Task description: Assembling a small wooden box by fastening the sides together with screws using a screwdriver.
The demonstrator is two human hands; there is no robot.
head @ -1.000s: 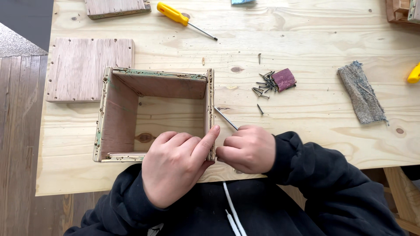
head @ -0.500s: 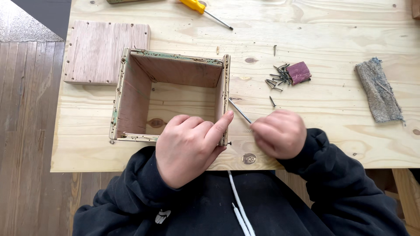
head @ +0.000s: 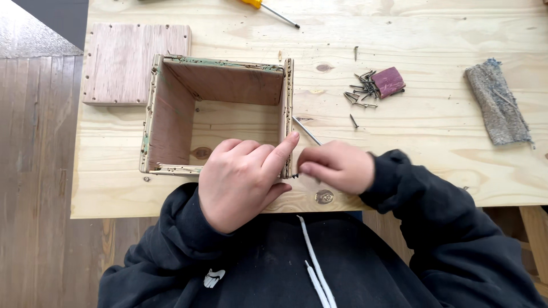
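Pale pine planks make up the workbench [head: 434, 148], knotted and smooth, with grey floorboards showing past its left edge. At the bench's near edge sits the open wooden box [head: 220, 117], a bottomless square frame of reddish plywood whose rims are rough, splintered and flecked with old green paint and nail holes.

Since a moment ago the box sits lower and more central in my view, and my hands have drawn in tight on its near right corner, where a second back they were a little looser around it. I read that as me settling onto one spot of the right wall to work at it.

My left hand [head: 242, 179] lies over the box's near rim, forefinger stretched along the top of the right wall, steadying it rather than gripping. My right hand [head: 337, 165] is closed in a narrow pinch on a thin metal rod [head: 307, 132], perhaps a long nail or a tool shaft; its tip touches the outside of the right wall.

A flat plywood panel [head: 134, 63], dotted with holes along its edges, lies just beside the box toward the far left corner. Toward the right lie a heap of dark nails [head: 359, 91] against a small maroon block [head: 389, 81], a frayed grey rag [head: 499, 102], and at the far edge a yellow-handled screwdriver [head: 271, 8].
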